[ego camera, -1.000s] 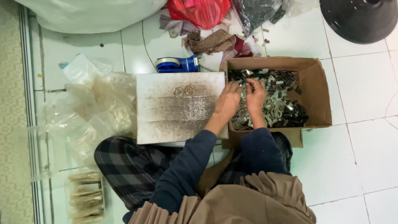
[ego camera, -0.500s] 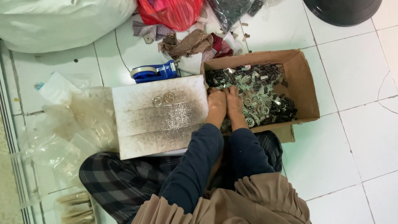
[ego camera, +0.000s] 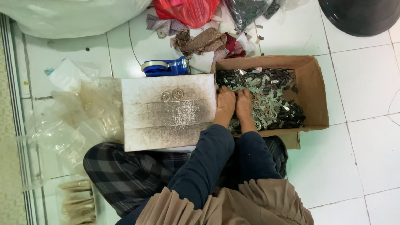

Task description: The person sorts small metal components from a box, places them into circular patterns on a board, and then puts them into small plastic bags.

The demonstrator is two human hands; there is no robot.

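hands [ego camera: 234, 104] two, rings [ego camera: 172, 95] two, box [ego camera: 314, 96] one

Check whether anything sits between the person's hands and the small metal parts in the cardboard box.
Nothing visible does. The left hand and the right hand are already inside the open cardboard box, resting side by side directly on the pile of small metal parts. The box has no lid or cover over it.

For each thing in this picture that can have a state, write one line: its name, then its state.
Cardboard box: open, holding small metal parts.
Left hand: in the box, on the parts.
Right hand: in the box, beside the left.
White board: flat, stained, two round pieces on it.
Tape dispenser: unused, on the floor.
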